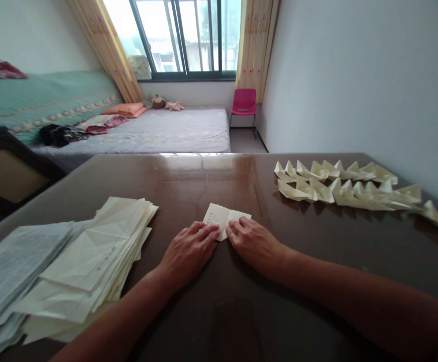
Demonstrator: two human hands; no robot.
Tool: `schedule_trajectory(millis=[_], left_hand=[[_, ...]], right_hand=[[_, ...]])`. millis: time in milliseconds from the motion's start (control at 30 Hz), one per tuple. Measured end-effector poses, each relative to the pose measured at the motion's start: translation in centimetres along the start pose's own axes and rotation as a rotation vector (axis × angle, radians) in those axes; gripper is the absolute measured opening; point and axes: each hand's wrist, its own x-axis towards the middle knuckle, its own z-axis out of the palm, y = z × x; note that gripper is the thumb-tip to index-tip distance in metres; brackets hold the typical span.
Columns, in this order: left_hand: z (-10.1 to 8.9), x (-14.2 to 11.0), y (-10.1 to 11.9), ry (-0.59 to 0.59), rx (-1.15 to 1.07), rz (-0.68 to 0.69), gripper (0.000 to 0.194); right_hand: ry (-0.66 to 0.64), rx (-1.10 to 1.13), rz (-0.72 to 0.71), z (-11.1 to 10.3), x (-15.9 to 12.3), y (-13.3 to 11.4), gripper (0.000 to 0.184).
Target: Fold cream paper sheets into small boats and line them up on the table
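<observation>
A small cream sheet of folded paper (222, 213) with a line of print on its left part lies on the table in front of me. My left hand (193, 246) is on its lower left side, fingers curled together and pressing on the paper. On the lower right side, my right hand (254, 245) grips the paper with bent fingers. The thumbs are mostly hidden. Left of my left hand is a loose stack of creased cream paper sheets (87, 251). Folded paper boats (309, 190) stand in two rows at the right.
The brown glossy table (189, 186) reflects the window. A pile of printed white sheets (19, 261) lies at the left edge, partly under the cream stack. Beyond stand a bed (177, 128), a pink chair (243, 102) and a dark cabinet (11, 171). A white wall runs along the right.
</observation>
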Motion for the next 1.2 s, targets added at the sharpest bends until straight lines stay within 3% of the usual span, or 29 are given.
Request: schedule_trajectory(millis=[233, 367, 500, 700, 800, 933, 1200], left_hand=[[-1.8, -0.3, -1.4, -0.037, 0.069, -0.043, 0.041], [-1.8, -0.1, -1.0, -0.004, 0.106, 0.053, 0.026], [-1.4, 0.0, -0.1, -0.009, 0.001, 0.155, 0.019], [-1.2, 0.0, 0.5, -0.081, -0.279, -0.040, 0.027], [-0.9, 0.3, 0.1, -0.099, -0.387, -0.185, 0.026], [-0.3, 0.7, -0.1, -0.104, -0.366, -0.341, 0.025], [0.9, 1.2, 0.1, -0.014, -0.239, -0.386, 0.030]], right_hand=[[0.041, 0.113, -0.028, 1.6, 0.9, 2.9, 0.023], [0.059, 0.157, -0.030, 1.8, 1.1, 3.7, 0.023], [0.060, 0.294, -0.071, 1.1, 0.8, 4.3, 0.021], [-0.049, 0.610, -0.249, -0.7, 0.1, 5.3, 0.023], [-0.048, 0.665, -0.167, -0.3, 0.2, 4.9, 0.018], [-0.019, 0.625, -0.040, 0.5, 0.4, 3.7, 0.016], [-0.044, 0.496, 0.082, 0.3, 0.4, 2.1, 0.022]])
